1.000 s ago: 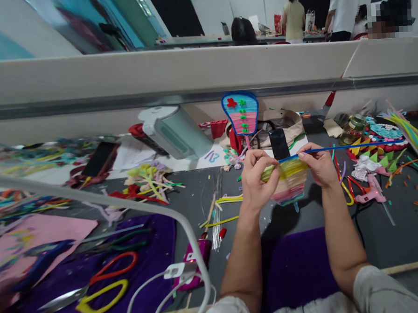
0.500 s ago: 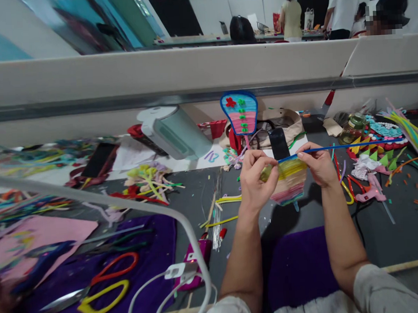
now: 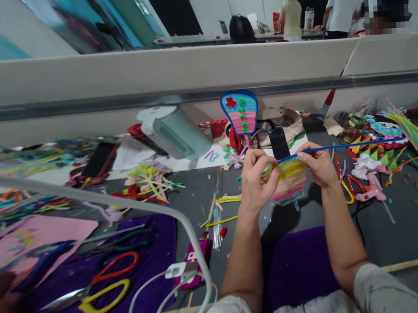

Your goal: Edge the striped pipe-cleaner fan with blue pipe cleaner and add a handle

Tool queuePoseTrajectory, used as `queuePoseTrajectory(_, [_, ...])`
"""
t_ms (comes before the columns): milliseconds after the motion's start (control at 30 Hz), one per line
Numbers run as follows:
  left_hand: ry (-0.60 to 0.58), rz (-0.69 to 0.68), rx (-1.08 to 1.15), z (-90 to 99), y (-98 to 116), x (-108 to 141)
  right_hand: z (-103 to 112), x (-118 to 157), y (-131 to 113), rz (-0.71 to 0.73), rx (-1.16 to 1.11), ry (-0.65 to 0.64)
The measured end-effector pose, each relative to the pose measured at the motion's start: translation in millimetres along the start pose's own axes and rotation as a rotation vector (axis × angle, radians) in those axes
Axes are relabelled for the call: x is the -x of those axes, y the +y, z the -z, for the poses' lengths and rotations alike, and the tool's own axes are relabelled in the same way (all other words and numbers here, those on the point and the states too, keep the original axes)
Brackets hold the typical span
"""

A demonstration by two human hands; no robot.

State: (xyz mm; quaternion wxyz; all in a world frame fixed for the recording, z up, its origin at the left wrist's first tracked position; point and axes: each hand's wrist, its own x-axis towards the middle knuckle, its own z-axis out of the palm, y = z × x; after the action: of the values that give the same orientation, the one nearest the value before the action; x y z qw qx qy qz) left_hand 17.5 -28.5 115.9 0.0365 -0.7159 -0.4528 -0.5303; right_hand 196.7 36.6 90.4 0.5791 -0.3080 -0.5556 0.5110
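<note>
Both hands hold a striped panel (image 3: pixel 290 182) of yellow, peach, pink and teal rows above the dark table. My left hand (image 3: pixel 258 176) pinches its upper left corner. At the upper right corner, my right hand (image 3: pixel 314 164) has thumb and finger closed on the top edge. A blue pipe cleaner (image 3: pixel 355 145) lies along that edge and sticks out far to the right past my right hand. Behind my hands stands a finished-looking blue and pink fan shape (image 3: pixel 241 113) with a red flower and green pieces.
Red and yellow scissors (image 3: pixel 107 285) lie on purple cloth at the left, behind a white curved tube (image 3: pixel 155 208). A pink glue gun (image 3: pixel 372 190) and glass jar (image 3: pixel 353 128) are at the right. A pale green box (image 3: pixel 176 132) stands at the back.
My hands and the striped panel have hardly moved. In the background, the person in the white shirt has shifted slightly.
</note>
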Motion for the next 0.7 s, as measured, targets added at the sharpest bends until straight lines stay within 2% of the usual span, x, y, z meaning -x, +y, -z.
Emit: queuePoseTrajectory(700, [0.005, 0.007, 0.010, -0.3, -0.3, 0.0, -0.6, 0.9, -0.5, -0.011, -0.012, -0.001])
